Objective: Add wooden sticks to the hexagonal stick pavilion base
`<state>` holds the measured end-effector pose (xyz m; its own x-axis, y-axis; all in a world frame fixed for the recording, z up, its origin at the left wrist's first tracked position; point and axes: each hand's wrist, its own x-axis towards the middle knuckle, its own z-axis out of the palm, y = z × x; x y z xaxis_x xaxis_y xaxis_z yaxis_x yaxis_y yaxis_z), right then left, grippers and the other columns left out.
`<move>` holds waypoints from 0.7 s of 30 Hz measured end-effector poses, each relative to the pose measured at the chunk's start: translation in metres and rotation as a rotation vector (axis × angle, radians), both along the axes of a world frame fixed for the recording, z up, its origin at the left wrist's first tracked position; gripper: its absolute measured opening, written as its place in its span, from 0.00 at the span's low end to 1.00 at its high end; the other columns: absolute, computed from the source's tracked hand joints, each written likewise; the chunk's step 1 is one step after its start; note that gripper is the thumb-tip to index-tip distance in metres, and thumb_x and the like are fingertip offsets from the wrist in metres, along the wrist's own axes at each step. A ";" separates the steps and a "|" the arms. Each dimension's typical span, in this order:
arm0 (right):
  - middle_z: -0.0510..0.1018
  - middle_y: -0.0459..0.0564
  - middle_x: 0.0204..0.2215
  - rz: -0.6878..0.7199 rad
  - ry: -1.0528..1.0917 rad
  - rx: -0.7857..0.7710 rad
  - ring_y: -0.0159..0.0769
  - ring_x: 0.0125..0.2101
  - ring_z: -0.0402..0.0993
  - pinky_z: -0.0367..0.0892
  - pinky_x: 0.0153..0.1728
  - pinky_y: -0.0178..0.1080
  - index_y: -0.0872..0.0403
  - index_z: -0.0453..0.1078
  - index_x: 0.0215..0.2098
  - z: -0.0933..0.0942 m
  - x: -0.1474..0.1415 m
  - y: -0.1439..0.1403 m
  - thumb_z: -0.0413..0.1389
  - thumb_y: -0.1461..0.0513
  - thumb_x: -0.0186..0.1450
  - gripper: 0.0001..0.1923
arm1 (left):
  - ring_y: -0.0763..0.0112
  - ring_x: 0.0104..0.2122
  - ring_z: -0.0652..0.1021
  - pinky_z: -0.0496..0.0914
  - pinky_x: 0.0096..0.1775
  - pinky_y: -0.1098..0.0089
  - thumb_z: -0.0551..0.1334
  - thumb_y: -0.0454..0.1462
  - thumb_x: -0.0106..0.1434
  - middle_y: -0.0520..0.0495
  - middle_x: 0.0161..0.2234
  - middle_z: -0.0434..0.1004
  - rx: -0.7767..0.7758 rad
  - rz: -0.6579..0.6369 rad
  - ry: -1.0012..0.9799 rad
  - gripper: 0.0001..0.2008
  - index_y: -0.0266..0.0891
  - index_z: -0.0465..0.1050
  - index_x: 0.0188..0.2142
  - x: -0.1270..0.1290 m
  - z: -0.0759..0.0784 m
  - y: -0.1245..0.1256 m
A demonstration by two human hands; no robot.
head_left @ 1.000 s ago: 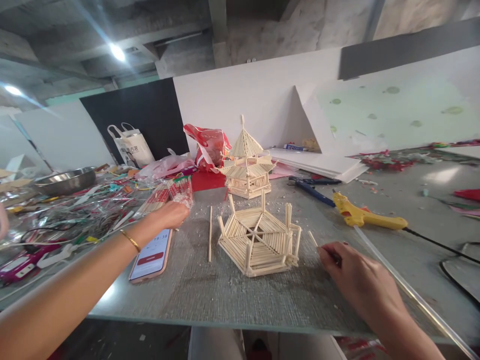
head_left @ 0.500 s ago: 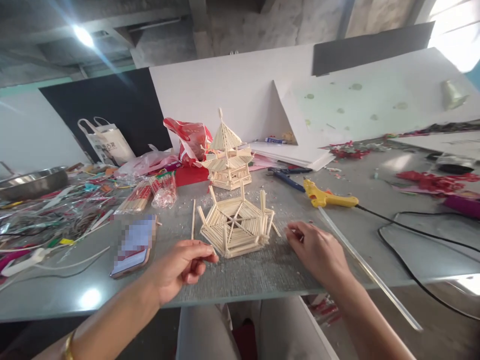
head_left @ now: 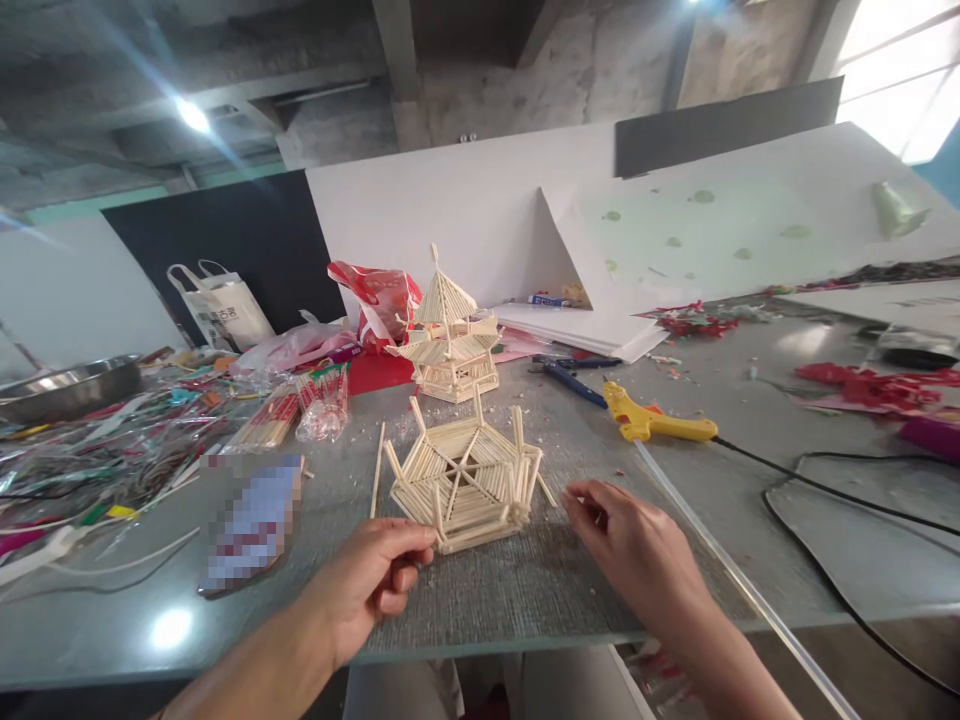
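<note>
A hexagonal frame of thin wooden sticks lies on the table, with short posts standing up at its corners and sticks radiating inside. My left hand is at its near left corner, thumb and forefinger pinched together; whatever is between them is hidden. To the right of the frame, my right hand rests with curled fingers near the table, close to a short loose stick. I cannot make out anything in those fingers. Behind the frame stands a pagoda-like stick model with a pointed roof. Another loose stick lies left of the frame.
A yellow hot glue gun, with a clear glue stick and black cord, lies at right beside blue-handled pliers. At left are a phone, bagged sticks, a metal bowl and plastic clutter.
My left hand has come up against the frame's near left corner. The right hand stays about where it was beside the frame. The whole view has shifted slightly down in the picture.
</note>
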<state>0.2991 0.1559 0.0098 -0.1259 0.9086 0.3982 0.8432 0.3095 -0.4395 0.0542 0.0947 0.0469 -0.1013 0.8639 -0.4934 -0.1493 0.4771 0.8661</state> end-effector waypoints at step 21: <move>0.71 0.48 0.26 0.566 0.094 0.217 0.31 0.24 0.70 0.64 0.23 0.32 0.55 0.66 0.30 0.002 -0.081 -0.033 0.46 0.65 0.63 0.08 | 0.85 0.10 0.51 0.43 0.14 0.79 0.61 0.45 0.51 0.61 0.10 0.55 0.047 -0.007 0.115 0.12 0.38 0.65 0.23 0.007 -0.010 -0.003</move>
<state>0.2177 0.1231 0.0119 -0.5210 0.6075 0.5996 0.4825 0.7891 -0.3803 0.0609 0.0919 0.0373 -0.1489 0.8866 -0.4379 -0.0446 0.4364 0.8986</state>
